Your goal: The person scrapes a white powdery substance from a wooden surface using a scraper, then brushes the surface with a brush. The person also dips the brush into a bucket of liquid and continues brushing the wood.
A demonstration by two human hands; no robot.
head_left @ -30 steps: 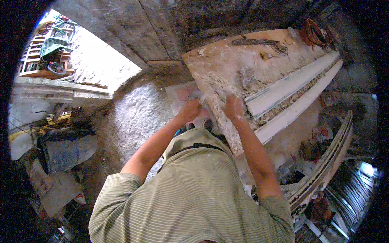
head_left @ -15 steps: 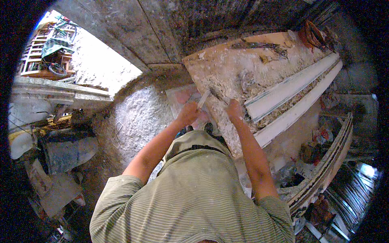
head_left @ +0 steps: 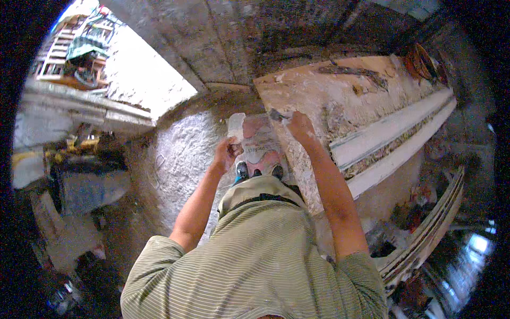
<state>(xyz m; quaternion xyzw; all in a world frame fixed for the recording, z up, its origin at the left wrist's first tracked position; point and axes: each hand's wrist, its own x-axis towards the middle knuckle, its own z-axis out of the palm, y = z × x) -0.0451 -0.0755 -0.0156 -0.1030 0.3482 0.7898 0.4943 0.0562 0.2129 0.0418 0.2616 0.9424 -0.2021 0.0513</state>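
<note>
Beyond the left hand's pinching grip (head_left: 228, 151) juts a pale plate (head_left: 236, 125); the right hand (head_left: 302, 128) clasps a tool (head_left: 276, 115).

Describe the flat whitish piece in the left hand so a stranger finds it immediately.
Find the tan, white-crusted board, upper right. Beyond its left edge, the left hand holds the flat whitish piece, pointing away from the body. Unlike the dark-ended tool in the right hand, it is pale.
</note>
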